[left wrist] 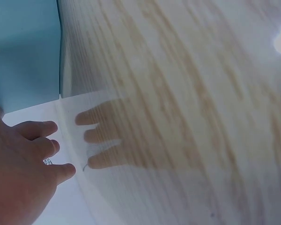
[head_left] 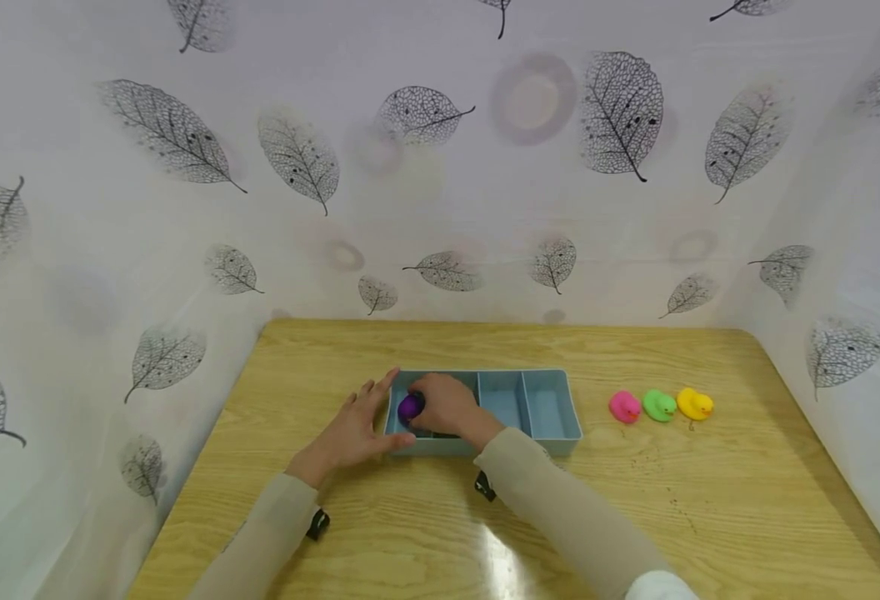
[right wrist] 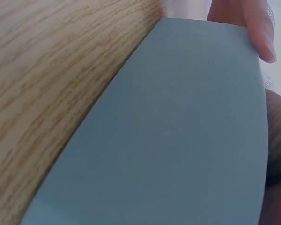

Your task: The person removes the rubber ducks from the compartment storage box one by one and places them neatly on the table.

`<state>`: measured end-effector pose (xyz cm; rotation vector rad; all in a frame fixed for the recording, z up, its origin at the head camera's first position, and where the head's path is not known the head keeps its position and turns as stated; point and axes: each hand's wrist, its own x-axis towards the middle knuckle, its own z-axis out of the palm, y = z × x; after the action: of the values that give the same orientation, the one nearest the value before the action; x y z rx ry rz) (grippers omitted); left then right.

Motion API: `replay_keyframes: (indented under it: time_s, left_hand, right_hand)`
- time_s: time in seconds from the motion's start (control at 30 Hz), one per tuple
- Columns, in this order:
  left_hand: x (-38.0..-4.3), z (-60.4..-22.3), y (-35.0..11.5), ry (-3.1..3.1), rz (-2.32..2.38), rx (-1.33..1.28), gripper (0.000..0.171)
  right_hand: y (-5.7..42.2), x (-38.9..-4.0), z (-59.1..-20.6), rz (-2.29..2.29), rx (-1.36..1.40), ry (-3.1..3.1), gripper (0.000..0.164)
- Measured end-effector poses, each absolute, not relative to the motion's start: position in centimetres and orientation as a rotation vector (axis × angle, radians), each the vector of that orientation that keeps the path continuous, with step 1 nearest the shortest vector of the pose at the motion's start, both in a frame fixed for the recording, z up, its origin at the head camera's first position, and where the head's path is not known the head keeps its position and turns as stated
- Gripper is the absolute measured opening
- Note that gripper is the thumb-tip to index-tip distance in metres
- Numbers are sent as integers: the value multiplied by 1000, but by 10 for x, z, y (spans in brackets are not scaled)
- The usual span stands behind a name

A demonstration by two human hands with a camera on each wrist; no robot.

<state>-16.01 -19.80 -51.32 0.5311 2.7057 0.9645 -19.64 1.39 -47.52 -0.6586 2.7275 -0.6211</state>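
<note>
A light blue divided tray [head_left: 560,446] lies lengthwise on the table in the head view. My right hand [head_left: 447,407] reaches into its left end and pinches a small round purple thing [head_left: 410,408]; the palm hides part of the tray's middle. My left hand [head_left: 350,429] is spread around the tray's left end, its thumb at the front rim and fingertips by the back corner. In the left wrist view, the left hand's fingers [left wrist: 63,172] extend beside the tray wall [left wrist: 25,56]. The tray's front wall [right wrist: 164,122] fills much of the right wrist view.
To the right of the tray stand a pink rubber duck [head_left: 624,407], a green rubber duck [head_left: 659,405] and a yellow rubber duck [head_left: 695,404] in a row. A white leaf-print curtain [head_left: 447,200] surrounds the wooden table [head_left: 380,533] at the back and sides.
</note>
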Motion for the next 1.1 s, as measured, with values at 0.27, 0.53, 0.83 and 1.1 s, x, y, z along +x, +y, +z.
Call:
replay_keyframes:
  time_s: [0.27,0.53,0.83,1.1]
  left_hand:
    - [-161,-512,-197,2711,950,532,108]
    - [-161,-513,-197,2714,956,538,107]
    - [-160,-511,-197,2714,934,525,107]
    - [-160,-514,-197,2724,922,509,107]
  right_hand:
    - [10,-199,-479,-614,-597,2748,51]
    - [11,-199,-481,-640,-634,2752,39]
    - [18,-198,-476,-673,-761,2748,40]
    - [32,-199,-466,-826,-936,2744,37]
